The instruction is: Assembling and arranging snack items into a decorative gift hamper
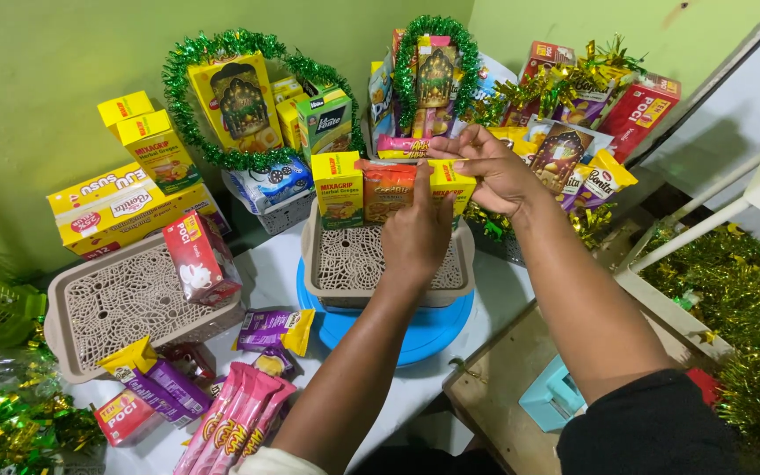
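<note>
- Orange rectangular snack packet (386, 192) is stood upright at the back rim of a beige perforated plastic basket (345, 264), between two yellow cartons.
- Left hand (417, 230) grip: clenched on the packet.
- Right hand (492, 167) grip: pinched on the yellow rectangular carton (452, 183) just beside.

Bright, even indoor light, soft shadows under the baskets (121, 303), sparkle off the tinsel (222, 97) — sharp centre, wide-angle stretch at the edges, colours saturated.

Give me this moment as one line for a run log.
left hand: on orange packet | right hand: pinching yellow box | both standing in beige tray | tray on blue disc
</note>
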